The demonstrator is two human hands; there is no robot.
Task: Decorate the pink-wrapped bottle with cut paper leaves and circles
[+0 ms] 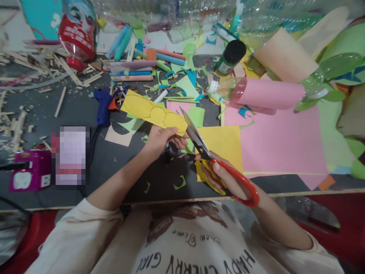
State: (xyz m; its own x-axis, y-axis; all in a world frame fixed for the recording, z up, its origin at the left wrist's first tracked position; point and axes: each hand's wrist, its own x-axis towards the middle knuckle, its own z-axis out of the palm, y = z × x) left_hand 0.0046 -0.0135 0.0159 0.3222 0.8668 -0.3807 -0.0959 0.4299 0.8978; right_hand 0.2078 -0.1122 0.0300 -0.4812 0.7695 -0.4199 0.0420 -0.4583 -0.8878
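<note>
My left hand [165,140] pinches the lower right end of a yellow paper strip [142,107], which bears a row of drawn round and petal-like outlines. In my right hand [219,171] is a pair of scissors [199,140] with red handles. Its blades are apart and point up and left, right at the strip's right end. Whether the blades touch the paper, I cannot tell. Beneath the scissors lies a yellow paper sheet [225,142], partly covered by my right hand.
A blue glue gun [103,104] lies left of the strip, near a purple box [32,167] and wooden sticks [68,72]. Pink paper [282,144] and a pink-wrapped bottle [268,92] lie to the right. Behind are paper scraps [185,85], a dark-capped bottle [232,55] and a red-labelled bottle [78,32].
</note>
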